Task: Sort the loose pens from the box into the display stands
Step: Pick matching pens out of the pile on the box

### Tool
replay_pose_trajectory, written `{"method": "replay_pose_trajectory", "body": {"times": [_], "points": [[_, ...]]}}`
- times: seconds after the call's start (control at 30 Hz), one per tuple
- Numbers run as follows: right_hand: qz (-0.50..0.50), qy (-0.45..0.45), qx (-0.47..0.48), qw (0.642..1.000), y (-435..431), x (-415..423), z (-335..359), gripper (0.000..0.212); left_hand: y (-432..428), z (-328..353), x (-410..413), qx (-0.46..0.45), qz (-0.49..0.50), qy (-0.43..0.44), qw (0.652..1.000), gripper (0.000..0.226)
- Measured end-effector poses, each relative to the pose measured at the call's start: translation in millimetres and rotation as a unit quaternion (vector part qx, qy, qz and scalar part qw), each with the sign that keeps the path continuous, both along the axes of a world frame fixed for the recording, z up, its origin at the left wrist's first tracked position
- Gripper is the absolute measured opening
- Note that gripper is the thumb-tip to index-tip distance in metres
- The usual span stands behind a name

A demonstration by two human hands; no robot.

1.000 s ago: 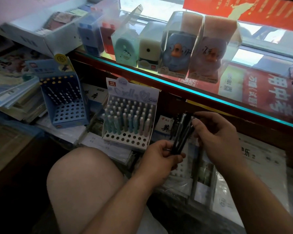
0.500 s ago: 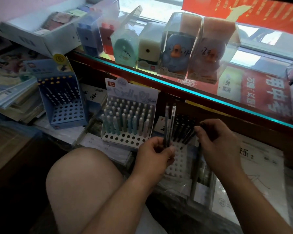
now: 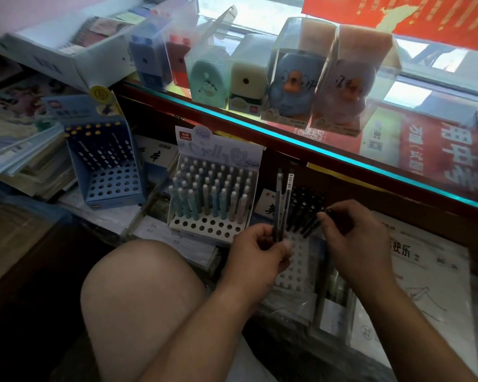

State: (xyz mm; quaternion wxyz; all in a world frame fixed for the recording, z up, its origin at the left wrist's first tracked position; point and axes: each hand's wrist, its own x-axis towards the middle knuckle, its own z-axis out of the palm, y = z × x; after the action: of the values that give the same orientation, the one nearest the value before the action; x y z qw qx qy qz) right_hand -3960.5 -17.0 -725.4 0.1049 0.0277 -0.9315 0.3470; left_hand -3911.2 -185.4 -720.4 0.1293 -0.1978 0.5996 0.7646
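Our left hand (image 3: 255,253) grips two pens (image 3: 284,199) upright; our right hand (image 3: 353,244) pinches a dark pen (image 3: 313,226) slanting in the white stand (image 3: 297,267); the neighbouring stand (image 3: 204,225) holds rows of pastel pens (image 3: 204,197).

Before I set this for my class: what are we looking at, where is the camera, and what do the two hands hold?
No machine here: a person works with bare hands, and the one picture comes from a camera worn on the head, looking down. The left hand grips a few slim pens upright. The right hand pinches the top of a dark pen leaning among others in a white holed stand. Left of it stand a pastel pen stand, nearly full, and a blue stand, partly filled. Boxed pencil sharpeners line the glass counter above. The person's knee shows below.
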Motion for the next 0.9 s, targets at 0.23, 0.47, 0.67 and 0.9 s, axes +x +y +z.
{"method": "replay_pose_trajectory", "body": {"times": [0.23,0.47,0.67,0.9], "points": [[-0.036,-0.065,-0.017,0.997,-4.2,-1.0,10.2,0.027,0.0,-0.2,-0.3,-0.018,-0.019,-0.006,1.000,0.009],[0.032,-0.085,-0.260,0.961,-14.4,-3.1,43.6,0.013,2.3,0.8,1.9,-0.015,-0.105,-0.010,0.994,0.016],[-0.006,-0.039,-0.256,0.966,-13.9,-5.7,44.7,0.006,0.2,1.2,1.3,0.005,-0.039,-0.007,0.999,0.019],[-0.057,0.023,-0.254,0.965,-13.5,-0.8,32.8,0.008,-5.5,0.0,-2.5,-0.078,0.061,0.036,0.994,0.012]]}}
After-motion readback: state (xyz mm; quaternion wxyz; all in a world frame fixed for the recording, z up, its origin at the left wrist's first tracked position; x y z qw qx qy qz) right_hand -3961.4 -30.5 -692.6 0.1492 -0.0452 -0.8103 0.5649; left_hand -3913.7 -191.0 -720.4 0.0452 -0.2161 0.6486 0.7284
